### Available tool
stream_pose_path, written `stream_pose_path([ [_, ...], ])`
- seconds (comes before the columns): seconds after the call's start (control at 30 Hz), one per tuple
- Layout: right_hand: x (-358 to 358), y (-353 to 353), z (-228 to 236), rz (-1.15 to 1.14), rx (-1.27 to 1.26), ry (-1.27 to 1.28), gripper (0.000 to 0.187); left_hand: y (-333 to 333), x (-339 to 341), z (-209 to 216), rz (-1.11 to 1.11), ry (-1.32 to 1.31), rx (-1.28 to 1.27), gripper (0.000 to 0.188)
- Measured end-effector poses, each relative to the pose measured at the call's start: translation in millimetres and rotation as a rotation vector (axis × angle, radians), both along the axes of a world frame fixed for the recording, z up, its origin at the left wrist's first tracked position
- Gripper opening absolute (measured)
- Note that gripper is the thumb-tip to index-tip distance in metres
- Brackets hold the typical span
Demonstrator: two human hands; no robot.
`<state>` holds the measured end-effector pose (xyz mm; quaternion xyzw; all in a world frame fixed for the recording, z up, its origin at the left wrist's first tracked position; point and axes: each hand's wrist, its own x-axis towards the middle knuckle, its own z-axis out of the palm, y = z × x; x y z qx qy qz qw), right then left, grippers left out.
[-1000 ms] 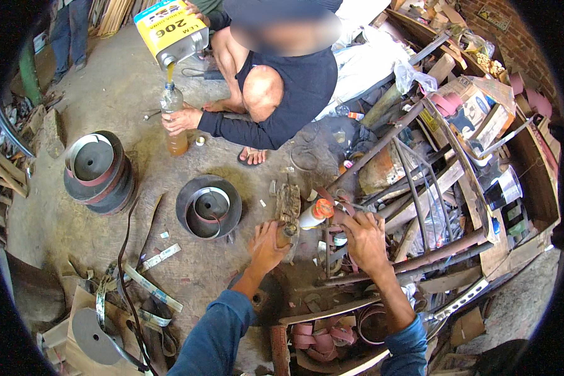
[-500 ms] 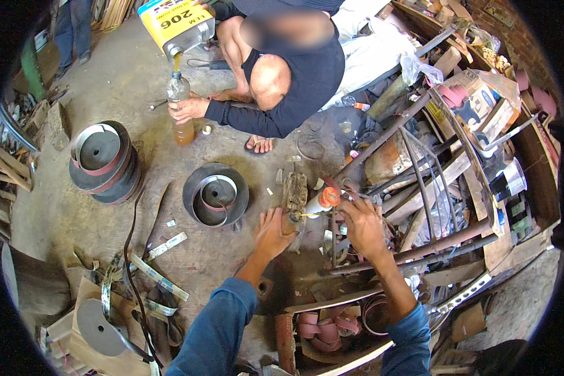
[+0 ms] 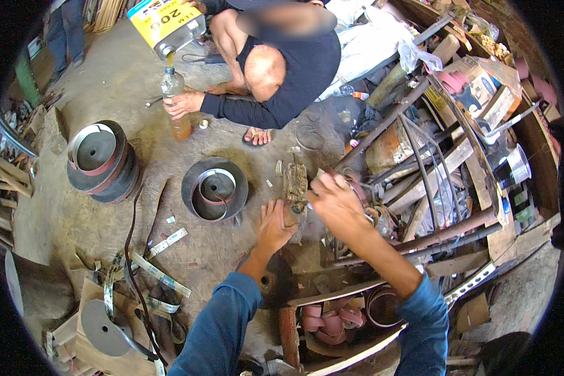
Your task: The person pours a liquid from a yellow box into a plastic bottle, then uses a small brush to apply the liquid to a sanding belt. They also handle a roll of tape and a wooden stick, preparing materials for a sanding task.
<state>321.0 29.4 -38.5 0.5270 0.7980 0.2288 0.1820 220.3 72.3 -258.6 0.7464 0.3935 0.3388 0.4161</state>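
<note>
My left hand (image 3: 276, 227) is closed at the near end of a worn wooden block (image 3: 294, 182), its fingers bent over a small brownish piece (image 3: 292, 214) whose kind I cannot make out. To its right my right hand (image 3: 335, 203) is slightly blurred, with the fingers curled together beside the block. Whatever those fingers hold is hidden under them. The white bottle with the orange cap does not show now. Across from me, a crouching person tips a yellow can (image 3: 164, 28) over a clear plastic bottle (image 3: 180, 128) with amber liquid in it.
Abrasive-belt rolls (image 3: 100, 160) are stacked at left, and another roll (image 3: 215, 191) lies nearer. A metal frame (image 3: 432, 169) and heaped scrap crowd the right. Below my right arm is a wooden box (image 3: 288, 338) with pink belt pieces. Dark straps (image 3: 133, 250) trail on the floor.
My right hand has swung left and up toward the block, covering the spot where the white bottle with the orange cap stood. My left hand stays nearly in place. The person keeps pouring.
</note>
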Motion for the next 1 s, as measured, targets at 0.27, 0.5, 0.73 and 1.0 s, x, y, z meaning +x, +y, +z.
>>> stream_pose_path([
  [0.27,-39,-41,42,0.157,0.315,0.682,0.02,4,-2,-13,-0.035,0.129,0.155,0.101],
  [0.5,-9,-110,-144,-0.443,-0.427,0.942,0.03,-18,-96,-103,0.275,-0.065,-0.121,0.099],
  [0.73,29,-119,-308,-1.231,-0.37,1.032,0.078,-71,-190,-159,0.205,0.303,-0.429,0.06],
  [1.0,11,-125,-301,-1.229,-0.437,1.315,0.088,-113,-158,-113,0.179,0.159,-0.634,0.051],
])
